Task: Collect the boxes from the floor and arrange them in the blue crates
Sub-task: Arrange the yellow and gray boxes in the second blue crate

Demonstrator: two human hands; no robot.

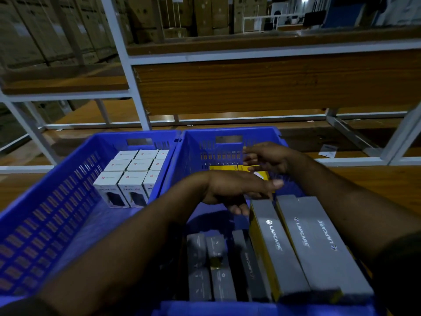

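Two blue crates stand side by side in front of me. The left crate (57, 197) holds several white boxes (127, 179) packed in its far right corner. The right crate (196, 142) holds long grey Lapcare boxes (303, 242) on the right, darker grey boxes (211, 265) at the near left and yellow boxes (222, 168) against the far wall. My right hand (271, 157) hovers over the rightmost yellow box (262, 174), fingers loosely bent and pointing left. My left hand (230, 190) is just in front of it, thumb stretched right, fingers hanging loosely, holding nothing.
A white metal rack (136, 87) with wooden shelves (273, 85) rises right behind the crates. A small white box (328, 151) lies on the lowest shelf to the right. Stacked cardboard cartons (45, 30) fill the background.
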